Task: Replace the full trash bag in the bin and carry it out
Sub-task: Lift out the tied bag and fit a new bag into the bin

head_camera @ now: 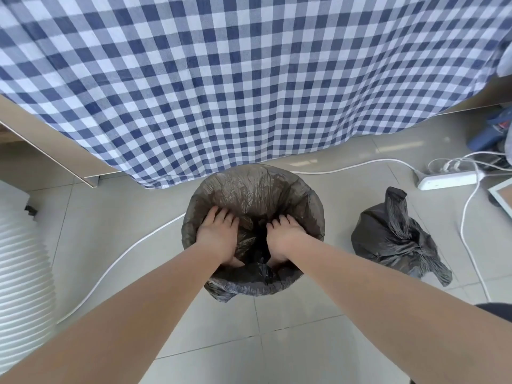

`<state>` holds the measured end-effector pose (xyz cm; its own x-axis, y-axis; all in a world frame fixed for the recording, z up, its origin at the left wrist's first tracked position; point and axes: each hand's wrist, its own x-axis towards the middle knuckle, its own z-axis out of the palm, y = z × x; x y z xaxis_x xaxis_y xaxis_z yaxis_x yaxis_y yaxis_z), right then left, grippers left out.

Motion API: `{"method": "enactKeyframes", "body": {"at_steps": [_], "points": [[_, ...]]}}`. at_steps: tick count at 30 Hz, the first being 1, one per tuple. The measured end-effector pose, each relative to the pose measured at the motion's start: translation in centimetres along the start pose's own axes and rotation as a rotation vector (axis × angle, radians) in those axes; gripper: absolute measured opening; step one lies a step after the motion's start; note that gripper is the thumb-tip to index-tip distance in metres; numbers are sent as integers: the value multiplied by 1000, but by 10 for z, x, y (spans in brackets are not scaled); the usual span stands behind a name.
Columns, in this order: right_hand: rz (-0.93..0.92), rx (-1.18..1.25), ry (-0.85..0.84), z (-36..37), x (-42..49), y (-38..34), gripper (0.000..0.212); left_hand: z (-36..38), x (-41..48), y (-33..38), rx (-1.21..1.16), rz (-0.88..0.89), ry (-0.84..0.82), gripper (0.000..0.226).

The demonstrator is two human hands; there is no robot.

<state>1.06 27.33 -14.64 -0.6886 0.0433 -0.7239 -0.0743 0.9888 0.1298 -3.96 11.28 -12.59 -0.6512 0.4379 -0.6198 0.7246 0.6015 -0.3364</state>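
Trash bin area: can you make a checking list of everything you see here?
Surface: pale tiled floor, looks clean.
Job's things: bin lined with a fresh dark bag; full tied trash bag on the floor to its right, apart from it.
Clutter: white ribbed duct at left.
Hands: left hand and right hand inside the bin, pressing the liner.
Cables: white cable on the floor; power strip with plugs.
Surroundings: blue checked cloth hanging behind.
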Motion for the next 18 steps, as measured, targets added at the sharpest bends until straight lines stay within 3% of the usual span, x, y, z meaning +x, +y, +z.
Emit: {"method": "enactKeyframes", "body": {"at_steps": [2,4,5,6,7,10,11,13,15,18], "points": [[-53,-4,67,-10,-9,0,88,-7,-6,-2,-5,12,-4,107],[-99,47,121,-16,-15,-1,48,-11,-12,0,-32,63,87,57],[-117,71,122,-18,-16,-3,39,-14,-15,2,-53,87,163,37],[-128,84,125,-18,-15,-5,37,-17,-18,5,-67,102,216,32],[-134,94,135,-16,-13,-7,44,-19,-18,8,-76,110,235,33],[-81,39,62,-5,-4,-6,98,-16,-6,17,-120,156,227,34],[-52,-4,28,-1,-4,-4,108,-11,-1,19,-136,139,183,48],[10,-73,-12,6,-2,1,117,-1,4,18,-114,40,18,89],[51,-106,-28,10,1,3,120,5,7,15,-64,-58,-98,94],[70,-103,-34,12,6,5,123,5,10,14,-45,-97,-128,90]]}}
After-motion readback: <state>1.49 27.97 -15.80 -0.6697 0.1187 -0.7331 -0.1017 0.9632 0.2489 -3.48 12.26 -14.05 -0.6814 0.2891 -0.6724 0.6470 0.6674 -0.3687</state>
